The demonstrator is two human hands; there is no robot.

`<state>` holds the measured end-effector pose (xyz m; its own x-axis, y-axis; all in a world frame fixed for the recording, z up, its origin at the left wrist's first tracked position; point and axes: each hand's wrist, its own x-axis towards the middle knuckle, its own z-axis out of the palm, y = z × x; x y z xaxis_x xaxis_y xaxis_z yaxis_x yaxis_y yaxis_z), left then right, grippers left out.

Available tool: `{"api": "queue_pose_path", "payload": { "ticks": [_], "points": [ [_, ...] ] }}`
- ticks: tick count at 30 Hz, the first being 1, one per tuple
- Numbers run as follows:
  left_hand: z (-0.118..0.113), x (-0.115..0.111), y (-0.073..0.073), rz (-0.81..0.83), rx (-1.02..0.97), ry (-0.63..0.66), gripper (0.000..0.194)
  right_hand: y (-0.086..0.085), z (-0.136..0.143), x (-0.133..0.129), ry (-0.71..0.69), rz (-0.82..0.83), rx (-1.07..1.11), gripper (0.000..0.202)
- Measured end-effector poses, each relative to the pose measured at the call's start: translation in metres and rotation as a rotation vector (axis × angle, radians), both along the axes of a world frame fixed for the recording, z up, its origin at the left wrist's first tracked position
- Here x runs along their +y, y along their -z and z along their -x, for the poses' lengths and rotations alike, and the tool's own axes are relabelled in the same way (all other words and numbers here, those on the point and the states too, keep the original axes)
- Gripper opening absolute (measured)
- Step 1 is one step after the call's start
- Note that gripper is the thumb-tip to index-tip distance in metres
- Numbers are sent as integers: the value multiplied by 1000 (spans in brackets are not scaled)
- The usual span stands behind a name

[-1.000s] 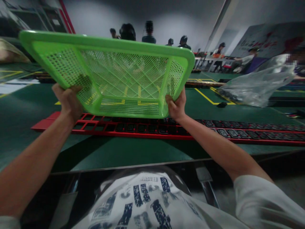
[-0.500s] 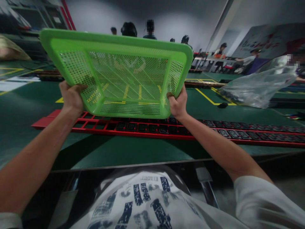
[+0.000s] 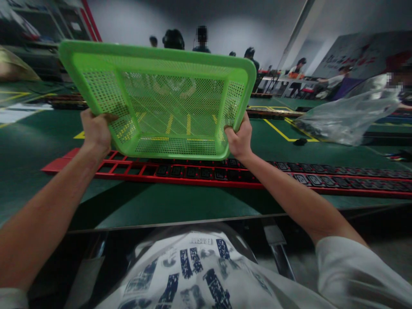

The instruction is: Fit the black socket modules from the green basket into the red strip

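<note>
A green plastic basket (image 3: 154, 53) with perforated sides is held up in front of me, tilted so its open top faces me; nothing shows inside it. My left hand (image 3: 98, 131) grips its left end, thumb on the inside wall. On the right end, my right hand (image 3: 239, 136) is closed the same way. Below the basket lies a long red slotted tray (image 3: 112, 170) on the green table. Its left slots are bare, while black square parts (image 3: 206, 173) sit in the slots farther right. The basket hides part of the tray's back row.
A clear plastic bag (image 3: 349, 116) with dark contents lies at the right, a small black piece (image 3: 300, 141) beside it. Another long tray (image 3: 273, 113) runs behind the basket. Yellow tape lines mark the green tabletop (image 3: 180, 201). Several people sit in the background.
The basket has shifted very slightly, its right end moving a little left. Both hands keep their hold on it, and the tray stays in place.
</note>
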<state>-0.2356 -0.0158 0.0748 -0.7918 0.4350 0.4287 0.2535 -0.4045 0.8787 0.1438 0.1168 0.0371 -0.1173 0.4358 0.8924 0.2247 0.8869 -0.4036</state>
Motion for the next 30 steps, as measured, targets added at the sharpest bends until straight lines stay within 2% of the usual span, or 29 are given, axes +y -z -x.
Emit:
{"api": "queue_pose_path", "payload": {
  "ticks": [10, 16, 30],
  "points": [
    [4, -1, 1, 17, 20, 41, 27, -3, 1, -8, -33, 22, 36, 33],
    [6, 0, 3, -22, 30, 65, 25, -10, -1, -21, -46, 9, -8, 8],
    [13, 6, 8, -41, 44, 86, 27, -11, -4, -14, -57, 21, 8, 10]
  ]
}}
